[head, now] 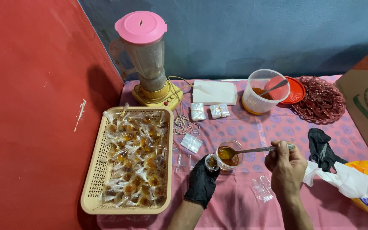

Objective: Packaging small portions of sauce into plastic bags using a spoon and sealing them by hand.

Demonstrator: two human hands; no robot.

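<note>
Your left hand (201, 182), in a black glove, pinches a small clear bag (211, 162) open just beside the glass cup (230, 155), while your bare right hand (287, 165) grips the spoon (252, 150) by its handle, bowl resting in the cup's brown sauce; lift the spoon level and let it drip before crossing to the bag. Keep the bag's mouth wide and touching the cup's rim, so drips miss the pink cloth (235, 204); filled packets lie in the basket (91, 187) at your left.

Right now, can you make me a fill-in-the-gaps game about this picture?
1. The left hand wears a ____ glove.
2. The right hand holds a ____ over the small glass cup.
3. The blender has a ____ lid.
4. The tan basket holds many filled little ____.

Answers: black; spoon; pink; bags
</note>
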